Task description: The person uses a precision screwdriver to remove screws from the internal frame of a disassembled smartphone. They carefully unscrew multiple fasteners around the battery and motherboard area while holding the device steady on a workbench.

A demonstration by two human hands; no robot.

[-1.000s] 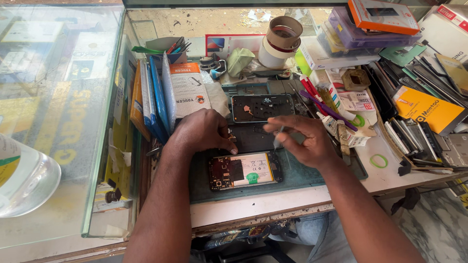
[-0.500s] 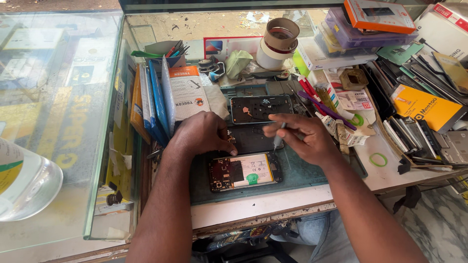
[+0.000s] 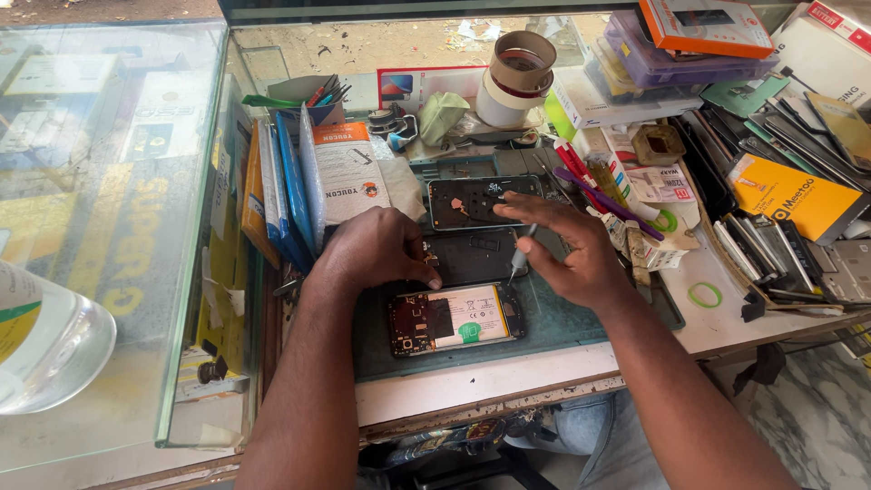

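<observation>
Right hand is gripping a small screwdriver, tip just above the opened phone lying on the green mat near the counter edge. Left hand is curled, fingertips touching the phone's top edge, holding nothing.

Opened phone: black frame, dark red-brown board at left, white battery with a green round sticker. Work mat: dull green. Screwdriver: silver-grey. Far tape rolls: brown over white with a red band. Right box: yellow-orange. Far-right box: orange with a white edge. Small ring on the white bench: green. Left folders: blue.
</observation>
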